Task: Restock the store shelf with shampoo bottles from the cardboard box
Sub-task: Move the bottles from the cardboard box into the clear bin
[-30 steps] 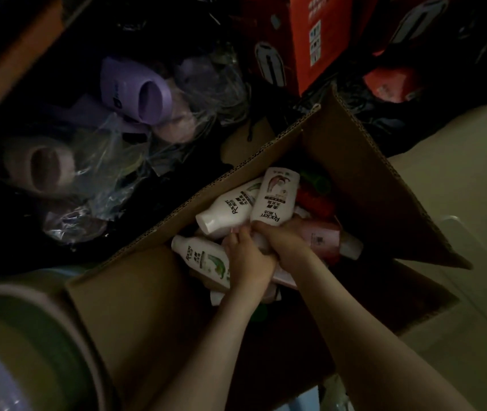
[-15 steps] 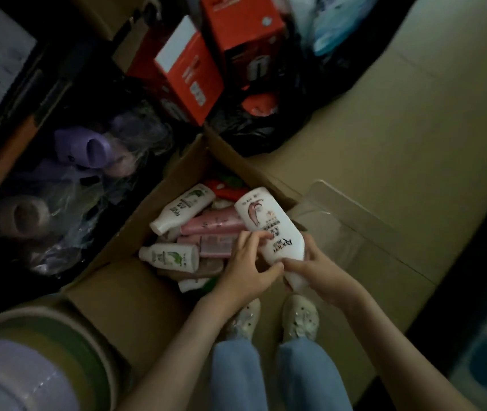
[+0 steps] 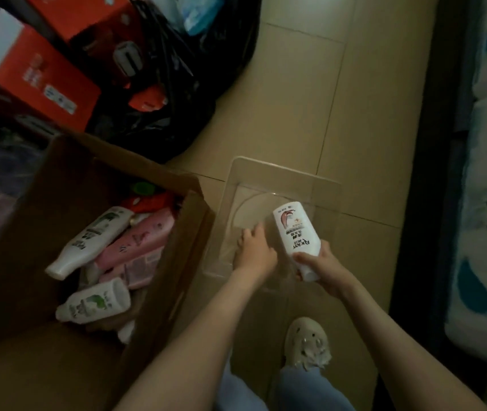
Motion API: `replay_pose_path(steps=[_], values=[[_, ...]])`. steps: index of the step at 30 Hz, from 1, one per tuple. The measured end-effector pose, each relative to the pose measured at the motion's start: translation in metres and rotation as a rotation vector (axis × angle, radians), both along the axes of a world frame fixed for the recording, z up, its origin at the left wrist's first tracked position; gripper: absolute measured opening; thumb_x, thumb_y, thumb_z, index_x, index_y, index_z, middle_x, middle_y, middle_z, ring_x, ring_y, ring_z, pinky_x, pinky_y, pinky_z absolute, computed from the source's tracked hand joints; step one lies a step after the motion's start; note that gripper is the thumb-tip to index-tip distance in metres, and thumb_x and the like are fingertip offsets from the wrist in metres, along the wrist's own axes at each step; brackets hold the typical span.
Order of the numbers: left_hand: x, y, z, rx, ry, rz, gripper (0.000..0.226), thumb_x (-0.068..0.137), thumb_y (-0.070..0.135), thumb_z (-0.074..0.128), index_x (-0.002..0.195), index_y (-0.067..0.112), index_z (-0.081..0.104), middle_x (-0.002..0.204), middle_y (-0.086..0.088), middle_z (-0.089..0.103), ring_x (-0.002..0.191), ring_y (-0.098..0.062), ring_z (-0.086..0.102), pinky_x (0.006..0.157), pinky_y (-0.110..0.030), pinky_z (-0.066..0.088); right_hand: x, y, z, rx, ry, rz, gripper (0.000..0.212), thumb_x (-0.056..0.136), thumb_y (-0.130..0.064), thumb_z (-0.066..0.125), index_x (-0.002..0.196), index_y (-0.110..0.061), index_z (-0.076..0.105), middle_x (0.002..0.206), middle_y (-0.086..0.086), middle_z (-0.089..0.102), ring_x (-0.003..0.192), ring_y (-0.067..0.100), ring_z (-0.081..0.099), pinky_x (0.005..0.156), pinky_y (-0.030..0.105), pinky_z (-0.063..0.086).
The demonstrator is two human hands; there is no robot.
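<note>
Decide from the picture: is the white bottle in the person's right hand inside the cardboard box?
No: the right hand holds the white bottle above the clear bin, outside the cardboard box.

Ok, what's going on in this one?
A person stands over an open cardboard box on the floor. Their right hand grips a white shampoo bottle near its cap end, holding it above a clear plastic bin beside the box. The left hand is over the bin with relaxed fingers and holds nothing. Other bottles, white and pink, lie in the box.
</note>
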State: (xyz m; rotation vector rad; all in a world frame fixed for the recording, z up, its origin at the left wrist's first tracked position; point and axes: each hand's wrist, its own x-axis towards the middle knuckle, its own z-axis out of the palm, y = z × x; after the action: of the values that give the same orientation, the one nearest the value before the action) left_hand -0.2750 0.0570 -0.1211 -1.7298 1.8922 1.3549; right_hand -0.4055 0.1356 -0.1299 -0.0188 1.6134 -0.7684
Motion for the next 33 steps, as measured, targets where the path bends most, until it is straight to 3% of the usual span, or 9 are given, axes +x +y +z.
replay_pose_path(steps=[5, 8, 11, 13, 18, 21, 25, 29, 33], values=[[-0.013, -0.007, -0.075, -0.021, -0.064, -0.106, 0.063, 0.087, 0.015, 0.053, 0.143, 0.012, 0.023, 0.143, -0.016, 0.027, 0.132, -0.034, 0.029, 0.107, -0.042, 0.028, -0.006, -0.014, -0.09, -0.014, 0.005, -0.04, 0.066, 0.081, -0.001, 0.067, 0.13, -0.009, 0.023, 0.123, 0.018, 0.048, 0.088, 0.027, 0.061, 0.048, 0.035, 0.057], [-0.027, -0.017, -0.101, -0.046, -0.039, -0.165, 0.061, 0.086, 0.02, 0.056, 0.139, 0.01, 0.027, 0.138, -0.016, 0.031, 0.129, -0.036, 0.032, 0.105, -0.044, 0.031, -0.008, -0.019, -0.129, -0.043, 0.028, 0.03, 0.079, 0.079, -0.008, 0.072, 0.134, -0.01, 0.015, 0.123, 0.017, 0.051, 0.102, 0.034, 0.061, 0.076, 0.05, 0.057], [-0.039, -0.027, -0.108, -0.076, -0.06, -0.263, 0.066, 0.084, 0.023, 0.059, 0.14, 0.012, 0.025, 0.137, -0.017, 0.033, 0.128, -0.035, 0.034, 0.102, -0.045, 0.034, -0.016, -0.023, -0.152, -0.003, 0.088, 0.147, 0.081, 0.08, -0.007, 0.071, 0.135, -0.008, 0.012, 0.125, 0.017, 0.052, 0.11, 0.032, 0.058, 0.09, 0.045, 0.052], [-0.046, -0.037, -0.104, -0.111, -0.093, -0.345, 0.068, 0.086, 0.024, 0.058, 0.143, 0.013, 0.022, 0.139, -0.017, 0.031, 0.128, -0.034, 0.034, 0.102, -0.045, 0.034, -0.022, -0.029, -0.156, 0.035, 0.17, 0.236, 0.07, 0.08, -0.006, 0.07, 0.132, -0.006, 0.022, 0.123, 0.014, 0.053, 0.109, 0.026, 0.057, 0.085, 0.037, 0.053], [-0.041, -0.054, -0.029, -0.341, 0.0, -0.385, 0.038, 0.094, 0.027, 0.047, 0.128, 0.01, 0.042, 0.13, -0.013, 0.044, 0.121, -0.03, 0.043, 0.096, -0.04, 0.038, -0.018, -0.083, -0.094, -0.028, 0.6, 0.431, 0.043, 0.085, -0.015, 0.063, 0.123, -0.002, 0.047, 0.124, 0.016, 0.056, 0.109, 0.032, 0.057, 0.09, 0.044, 0.049], [-0.003, -0.052, 0.049, -0.456, 0.332, -0.239, 0.032, 0.093, 0.02, 0.05, 0.124, 0.016, 0.051, 0.118, -0.001, 0.052, 0.107, -0.015, 0.053, 0.09, -0.031, 0.047, 0.013, -0.129, -0.009, -0.285, 0.823, 0.433, 0.049, 0.088, -0.01, 0.057, 0.131, 0.003, 0.039, 0.128, 0.02, 0.046, 0.115, 0.032, 0.048, 0.095, 0.038, 0.039], [0.098, -0.058, 0.124, -0.94, 0.579, 0.069, 0.017, 0.091, 0.013, 0.052, 0.106, 0.012, 0.061, 0.099, 0.004, 0.057, 0.086, 0.001, 0.051, 0.077, -0.004, 0.039, 0.083, -0.175, 0.097, -0.915, 0.984, 0.396, 0.047, 0.084, -0.013, 0.061, 0.126, -0.001, 0.045, 0.109, 0.012, 0.051, 0.096, 0.017, 0.049, 0.088, 0.026, 0.042], [0.211, -0.085, 0.077, -1.031, 0.184, 0.365, 0.026, 0.086, 0.02, 0.046, 0.104, 0.005, 0.059, 0.099, -0.008, 0.057, 0.092, -0.016, 0.054, 0.079, -0.013, 0.037, 0.173, -0.205, 0.135, -1.391, 0.986, 0.788, 0.048, 0.081, -0.013, 0.06, 0.124, 0.004, 0.047, 0.111, 0.017, 0.055, 0.102, 0.028, 0.053, 0.092, 0.028, 0.038], [0.284, -0.1, -0.019, -0.516, -0.387, 0.176, 0.08, 0.077, 0.049, 0.059, 0.14, 0.008, 0.029, 0.136, -0.014, 0.037, 0.125, -0.031, 0.036, 0.104, -0.038, 0.031, 0.266, -0.237, 0.104, -1.283, 0.989, 1.673, 0.069, 0.088, -0.021, 0.06, 0.143, -0.002, 0.023, 0.14, 0.015, 0.037, 0.13, 0.029, 0.036, 0.106, 0.037, 0.035]])
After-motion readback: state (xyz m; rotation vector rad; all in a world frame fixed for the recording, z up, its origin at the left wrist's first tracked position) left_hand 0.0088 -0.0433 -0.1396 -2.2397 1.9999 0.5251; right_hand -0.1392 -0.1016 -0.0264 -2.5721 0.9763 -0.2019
